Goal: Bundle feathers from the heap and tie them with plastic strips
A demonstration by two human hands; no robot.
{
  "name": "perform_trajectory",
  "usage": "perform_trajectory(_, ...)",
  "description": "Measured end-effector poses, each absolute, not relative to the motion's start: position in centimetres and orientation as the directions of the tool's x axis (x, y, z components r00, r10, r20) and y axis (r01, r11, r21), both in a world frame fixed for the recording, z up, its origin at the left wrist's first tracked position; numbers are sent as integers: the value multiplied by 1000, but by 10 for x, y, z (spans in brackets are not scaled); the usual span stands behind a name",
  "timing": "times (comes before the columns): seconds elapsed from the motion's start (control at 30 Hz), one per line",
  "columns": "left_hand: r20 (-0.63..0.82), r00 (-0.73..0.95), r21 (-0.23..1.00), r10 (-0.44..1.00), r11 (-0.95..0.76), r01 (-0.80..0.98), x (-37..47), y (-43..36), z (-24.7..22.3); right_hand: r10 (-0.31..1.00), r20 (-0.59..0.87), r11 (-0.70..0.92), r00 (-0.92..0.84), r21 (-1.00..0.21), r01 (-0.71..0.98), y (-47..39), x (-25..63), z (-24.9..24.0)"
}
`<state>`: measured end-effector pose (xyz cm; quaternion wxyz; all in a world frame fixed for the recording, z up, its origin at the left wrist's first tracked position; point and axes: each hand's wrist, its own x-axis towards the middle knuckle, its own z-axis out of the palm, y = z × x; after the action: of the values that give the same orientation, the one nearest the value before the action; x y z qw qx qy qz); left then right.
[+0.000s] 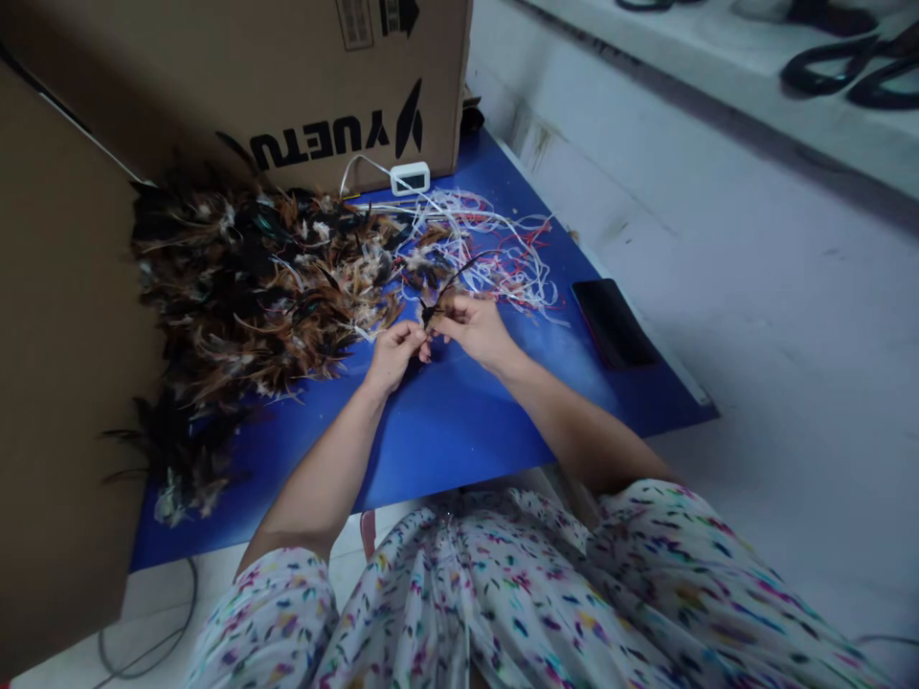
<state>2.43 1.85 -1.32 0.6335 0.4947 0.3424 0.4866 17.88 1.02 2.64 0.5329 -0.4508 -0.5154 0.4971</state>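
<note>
Over the blue table, my left hand (396, 354) and my right hand (477, 330) meet, fingertips pinched close together. Between them is a small dark feather (429, 313), with a long thin black tip pointing up and right past my right fingers. Both hands are closed on it near its base, which the fingers partly hide. Left of my hands lies a large heap of brown and black feathers (244, 287), some with pale fluffy ends. Just beyond my right hand, a tangle of white and red strings (503, 254) spreads on the table.
A big cardboard box (302, 86) stands at the back, another box (64, 335) at the left. A small white digital device (410, 179) sits before the back box. Toward the wall lies a black phone (616, 323). Scissors (833, 67) rest on the ledge above the blue table (459, 431).
</note>
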Motion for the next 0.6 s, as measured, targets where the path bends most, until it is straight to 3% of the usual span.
perform_trajectory(0.6, 63, 296, 978, 953, 0, -210, 25, 16, -10, 996, 81, 80, -40, -996, -33, 10, 180, 23)
